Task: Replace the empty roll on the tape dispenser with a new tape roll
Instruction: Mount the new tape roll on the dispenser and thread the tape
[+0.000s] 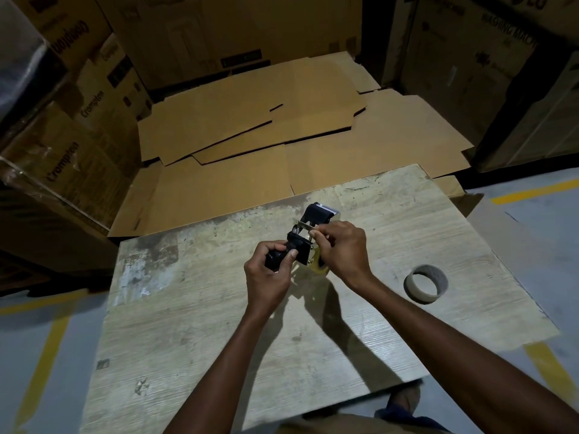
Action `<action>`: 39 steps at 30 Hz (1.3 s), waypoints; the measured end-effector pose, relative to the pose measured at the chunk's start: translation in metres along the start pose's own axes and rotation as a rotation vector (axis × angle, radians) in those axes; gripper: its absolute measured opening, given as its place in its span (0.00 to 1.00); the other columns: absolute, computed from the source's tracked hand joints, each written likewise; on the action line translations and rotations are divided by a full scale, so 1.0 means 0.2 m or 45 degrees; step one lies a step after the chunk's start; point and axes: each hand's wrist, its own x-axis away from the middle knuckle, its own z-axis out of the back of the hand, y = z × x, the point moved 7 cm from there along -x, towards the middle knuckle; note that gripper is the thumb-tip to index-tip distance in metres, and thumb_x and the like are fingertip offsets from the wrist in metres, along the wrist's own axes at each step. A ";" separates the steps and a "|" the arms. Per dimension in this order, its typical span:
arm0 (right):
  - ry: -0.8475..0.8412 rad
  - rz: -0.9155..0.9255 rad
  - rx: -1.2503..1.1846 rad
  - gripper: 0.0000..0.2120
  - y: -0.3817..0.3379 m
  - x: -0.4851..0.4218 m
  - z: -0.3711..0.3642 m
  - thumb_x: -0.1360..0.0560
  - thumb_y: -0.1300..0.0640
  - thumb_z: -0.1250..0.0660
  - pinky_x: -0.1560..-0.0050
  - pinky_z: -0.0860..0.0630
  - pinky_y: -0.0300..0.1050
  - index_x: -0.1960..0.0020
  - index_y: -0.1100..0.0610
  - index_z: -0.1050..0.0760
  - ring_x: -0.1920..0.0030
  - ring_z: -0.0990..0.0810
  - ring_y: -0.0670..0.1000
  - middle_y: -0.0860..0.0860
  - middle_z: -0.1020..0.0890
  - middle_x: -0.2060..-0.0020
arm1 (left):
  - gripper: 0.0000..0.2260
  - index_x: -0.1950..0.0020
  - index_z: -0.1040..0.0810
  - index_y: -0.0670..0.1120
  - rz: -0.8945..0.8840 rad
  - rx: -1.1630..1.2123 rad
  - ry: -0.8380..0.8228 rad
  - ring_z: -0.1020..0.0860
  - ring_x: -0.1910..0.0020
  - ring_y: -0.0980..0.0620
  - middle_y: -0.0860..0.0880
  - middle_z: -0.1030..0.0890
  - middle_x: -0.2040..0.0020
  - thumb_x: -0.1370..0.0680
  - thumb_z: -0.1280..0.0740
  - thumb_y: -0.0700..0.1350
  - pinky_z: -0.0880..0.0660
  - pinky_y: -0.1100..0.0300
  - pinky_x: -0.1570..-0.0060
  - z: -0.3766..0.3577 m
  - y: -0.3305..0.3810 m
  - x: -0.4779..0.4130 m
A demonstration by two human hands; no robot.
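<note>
- Black plastic tape dispenser [308, 233]: held just above the tabletop [219, 324], between both hands.
- Left hand [269, 277]: fingers curled round the dispenser's handle, gripping it.
- Right hand [343, 249]: fingertips pinch at the metal plate near the dispenser's front. Whether a tape end lies between them is too small to tell.
- New tape roll [321, 267]: yellowish, seated on the dispenser beneath the right hand, mostly hidden.
- Empty roll [426, 284]: bare cardboard core, lying on the tabletop right of the right hand, well apart.
- Step in hand, as judged: swap made, tape end being threaded towards the cutter.
- Next move calls for: a steady handle and the loose end drawn flat through to the blade, without sticking to itself.
- Writing: "Crompton" on cartons [62, 164] left of the left hand; "WASHING MACH…", cut off, on a carton [463, 57] far beyond the right hand.
</note>
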 end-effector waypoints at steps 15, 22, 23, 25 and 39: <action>-0.073 -0.213 -0.112 0.08 0.24 0.00 0.03 0.24 0.57 0.23 0.59 0.27 0.26 0.46 0.56 0.13 0.59 0.19 0.36 0.47 0.14 0.52 | 0.08 0.50 0.20 0.37 0.515 0.299 0.189 0.17 0.56 0.60 0.48 0.16 0.53 0.25 0.24 0.35 0.22 0.70 0.57 0.13 -0.36 0.04; -0.306 -0.111 0.024 0.14 0.37 0.20 -0.07 0.27 0.56 0.21 0.52 0.22 0.44 0.42 0.55 0.15 0.55 0.20 0.48 0.50 0.15 0.50 | 0.09 0.54 0.21 0.44 1.034 0.582 0.249 0.19 0.55 0.42 0.38 0.19 0.51 0.26 0.23 0.34 0.19 0.53 0.56 0.08 -0.76 0.23; -0.346 -0.100 0.063 0.16 0.39 0.24 -0.09 0.28 0.56 0.20 0.49 0.22 0.47 0.41 0.55 0.15 0.51 0.19 0.51 0.51 0.15 0.49 | 0.09 0.54 0.21 0.44 1.089 0.595 0.245 0.19 0.56 0.42 0.37 0.18 0.51 0.26 0.23 0.34 0.18 0.51 0.55 0.07 -0.79 0.26; -0.398 -0.077 0.124 0.17 0.43 0.31 -0.12 0.29 0.56 0.20 0.46 0.22 0.52 0.40 0.55 0.16 0.47 0.19 0.56 0.54 0.16 0.48 | 0.08 0.54 0.20 0.44 1.173 0.621 0.238 0.18 0.54 0.41 0.37 0.17 0.51 0.26 0.23 0.34 0.20 0.40 0.47 0.05 -0.85 0.31; -0.459 -0.218 0.219 0.18 0.58 0.45 -0.15 0.26 0.52 0.22 0.44 0.27 0.46 0.39 0.55 0.17 0.43 0.21 0.56 0.53 0.17 0.45 | 0.13 0.57 0.22 0.40 0.674 -0.023 -0.112 0.21 0.59 0.53 0.47 0.20 0.58 0.27 0.20 0.44 0.25 0.70 0.61 0.10 -0.76 0.23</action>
